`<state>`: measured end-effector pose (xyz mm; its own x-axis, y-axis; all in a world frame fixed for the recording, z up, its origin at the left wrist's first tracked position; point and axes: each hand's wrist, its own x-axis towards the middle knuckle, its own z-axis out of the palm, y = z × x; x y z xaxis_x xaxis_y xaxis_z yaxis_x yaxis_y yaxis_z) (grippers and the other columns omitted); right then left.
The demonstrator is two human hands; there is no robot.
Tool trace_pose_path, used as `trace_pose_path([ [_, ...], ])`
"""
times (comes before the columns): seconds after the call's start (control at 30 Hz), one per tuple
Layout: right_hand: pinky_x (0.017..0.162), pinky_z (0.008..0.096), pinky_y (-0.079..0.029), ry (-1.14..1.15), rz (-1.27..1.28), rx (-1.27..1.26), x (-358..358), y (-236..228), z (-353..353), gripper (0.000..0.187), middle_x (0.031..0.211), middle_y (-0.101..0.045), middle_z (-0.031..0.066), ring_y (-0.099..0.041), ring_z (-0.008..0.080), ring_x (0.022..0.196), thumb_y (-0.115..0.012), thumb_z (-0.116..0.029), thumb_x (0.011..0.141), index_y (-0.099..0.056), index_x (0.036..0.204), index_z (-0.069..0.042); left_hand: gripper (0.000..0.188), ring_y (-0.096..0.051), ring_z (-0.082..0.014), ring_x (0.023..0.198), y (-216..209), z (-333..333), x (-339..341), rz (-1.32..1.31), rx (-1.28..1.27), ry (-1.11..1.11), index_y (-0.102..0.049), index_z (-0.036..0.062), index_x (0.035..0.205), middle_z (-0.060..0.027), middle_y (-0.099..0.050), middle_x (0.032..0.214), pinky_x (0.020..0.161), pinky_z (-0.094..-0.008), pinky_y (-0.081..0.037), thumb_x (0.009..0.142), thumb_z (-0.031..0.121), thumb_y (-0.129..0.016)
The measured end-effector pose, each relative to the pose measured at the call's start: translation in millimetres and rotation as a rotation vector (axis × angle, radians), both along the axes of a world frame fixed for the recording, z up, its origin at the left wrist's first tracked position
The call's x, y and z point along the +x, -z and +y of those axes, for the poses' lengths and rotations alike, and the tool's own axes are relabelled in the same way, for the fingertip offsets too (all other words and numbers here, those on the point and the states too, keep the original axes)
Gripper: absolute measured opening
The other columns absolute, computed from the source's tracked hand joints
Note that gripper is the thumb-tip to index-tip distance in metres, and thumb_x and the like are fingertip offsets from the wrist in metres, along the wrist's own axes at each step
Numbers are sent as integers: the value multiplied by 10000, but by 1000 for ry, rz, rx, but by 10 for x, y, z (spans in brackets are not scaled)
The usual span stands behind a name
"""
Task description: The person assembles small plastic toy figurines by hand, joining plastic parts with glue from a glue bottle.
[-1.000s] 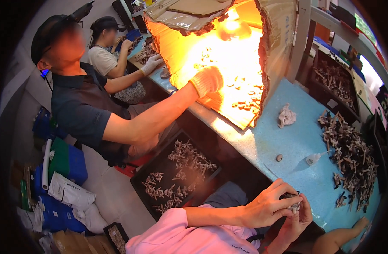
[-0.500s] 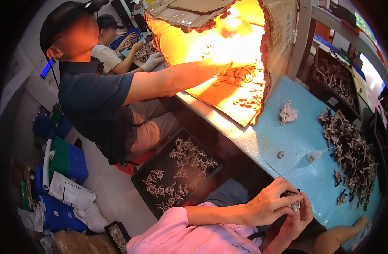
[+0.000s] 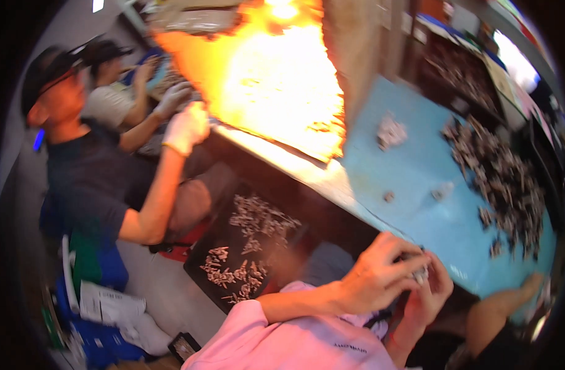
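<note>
Both my hands meet above the near edge of the blue table [image 3: 412, 166], pinching a small grey part [image 3: 420, 272] whose kind is blurred. My left hand [image 3: 378, 274] comes in from the left, its fingers bent over the part. My right hand [image 3: 435, 287] grips it from the other side with thumb and fingertips. Much of the part is hidden by my fingers. Beyond my hands, a small round piece [image 3: 388, 197] and a little white squeeze bottle [image 3: 443, 192] sit on the table. Farther right lies a heap of small grey and dark parts [image 3: 501, 179].
A glowing cardboard box [image 3: 361, 55] stands at the far side. A black tray of parts [image 3: 199, 259] is left of my knees. A co-worker's gloved hand [image 3: 188, 128] is near the box. Another person's forearm [image 3: 501, 311] rests at the table's lower right. A crumpled white wad [image 3: 391, 132] lies beyond.
The co-worker's arm has come out of the glowing box and bends upward left of it. The whole view has shifted and blurred. My hands still hold the part together.
</note>
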<state>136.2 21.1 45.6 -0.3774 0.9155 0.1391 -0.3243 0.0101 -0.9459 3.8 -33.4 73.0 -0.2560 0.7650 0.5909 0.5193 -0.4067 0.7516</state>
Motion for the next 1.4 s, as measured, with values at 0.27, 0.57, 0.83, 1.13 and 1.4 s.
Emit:
trace_pose_path([
  [0.27,817,323,-486,-216,234,-143,-54,-40,124,424,1034,-591,211,-602,232,925,-619,-64,754,-514,1129,101,467,-518,-207,768,-128,50,-35,131,-138,-48,-640,-4,997,-109,-601,945,590,-266,-441,552,74,-762],
  [0.57,817,321,-497,-345,442,-321,0,48,91,429,1032,-598,195,-610,227,918,-607,-90,788,-490,1160,90,498,-470,-201,698,-202,-4,58,293,-144,-88,-640,-6,981,-89,-599,939,542,-271,-394,568,244,-763],
  [0.83,822,320,-495,-409,509,-406,-77,136,97,427,1052,-592,185,-606,222,930,-601,-84,805,-476,1179,84,471,-451,-198,677,-229,-13,57,363,-202,-150,-627,8,1029,-79,-579,908,533,-272,-377,631,234,-740],
  [1.13,857,301,-468,-243,243,-231,-79,-88,88,389,1046,-598,163,-588,191,958,-587,3,791,-498,1161,84,313,-524,-215,787,-30,30,-19,-3,-189,1,-609,-2,1053,-128,-553,972,627,-271,-459,748,64,-633],
  [1.4,844,268,-464,-263,109,-144,-93,-146,121,422,1049,-605,133,-587,158,956,-621,8,770,-507,1175,49,301,-559,-198,894,48,2,-16,-287,-191,83,-579,-32,1091,-148,-528,1063,769,-282,-464,822,102,-598],
])
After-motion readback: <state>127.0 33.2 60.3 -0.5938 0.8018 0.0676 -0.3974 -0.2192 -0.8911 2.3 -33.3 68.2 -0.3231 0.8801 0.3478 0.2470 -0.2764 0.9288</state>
